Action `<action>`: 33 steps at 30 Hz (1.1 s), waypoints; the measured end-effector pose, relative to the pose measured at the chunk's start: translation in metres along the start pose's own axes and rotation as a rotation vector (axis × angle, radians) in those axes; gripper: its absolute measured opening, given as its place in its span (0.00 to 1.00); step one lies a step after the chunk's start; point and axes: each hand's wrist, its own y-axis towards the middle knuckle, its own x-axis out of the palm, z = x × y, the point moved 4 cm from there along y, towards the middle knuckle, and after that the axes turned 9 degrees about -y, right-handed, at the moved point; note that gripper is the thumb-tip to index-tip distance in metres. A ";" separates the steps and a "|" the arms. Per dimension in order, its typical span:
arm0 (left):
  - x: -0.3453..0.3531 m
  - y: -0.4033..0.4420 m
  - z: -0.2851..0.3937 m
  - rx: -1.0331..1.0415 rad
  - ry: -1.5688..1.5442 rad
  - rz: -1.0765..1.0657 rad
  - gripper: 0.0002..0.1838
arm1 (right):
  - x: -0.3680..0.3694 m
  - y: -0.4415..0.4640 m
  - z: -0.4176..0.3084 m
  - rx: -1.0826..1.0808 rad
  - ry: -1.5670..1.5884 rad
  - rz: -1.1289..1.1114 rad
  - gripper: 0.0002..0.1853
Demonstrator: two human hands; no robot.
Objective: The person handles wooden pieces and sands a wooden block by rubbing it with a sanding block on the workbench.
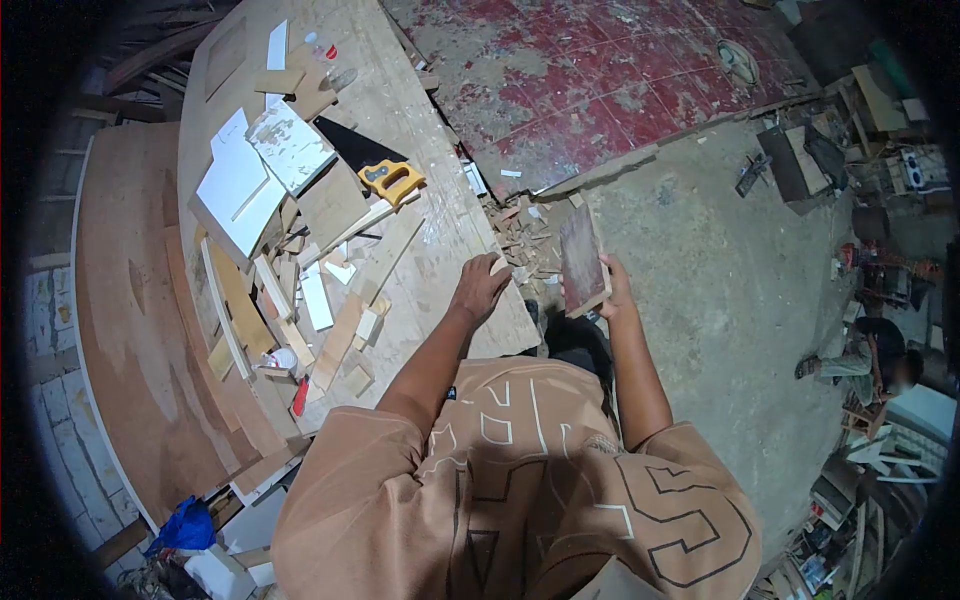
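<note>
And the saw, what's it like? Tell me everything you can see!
The saw has a flat, dark blade, probably metal, and a chunky yellow handle with grey patches. It lies among wood pieces on the bench, its blade pointing up and left in the picture, beside a blotchy white board. I can't make out its teeth. Nobody is holding it.

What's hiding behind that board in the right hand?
Past the board in the right hand, wood scraps show on its left and grey floor on its right. Whatever is straight behind it is covered, so I can't tell.
</note>
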 end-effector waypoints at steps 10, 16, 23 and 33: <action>-0.004 0.025 -0.005 -0.079 -0.066 -0.012 0.28 | 0.018 0.003 -0.002 -0.115 0.019 -0.190 0.40; -0.015 0.025 0.003 -0.144 -0.079 0.097 0.32 | 0.022 0.008 -0.001 -0.081 -0.110 -0.162 0.41; 0.002 0.058 -0.033 -0.530 0.170 0.413 0.34 | 0.042 0.006 -0.013 -0.156 -0.468 0.039 0.39; 0.009 0.050 -0.050 -0.993 0.333 0.320 0.34 | 0.052 0.121 -0.030 -0.118 -2.069 0.293 0.49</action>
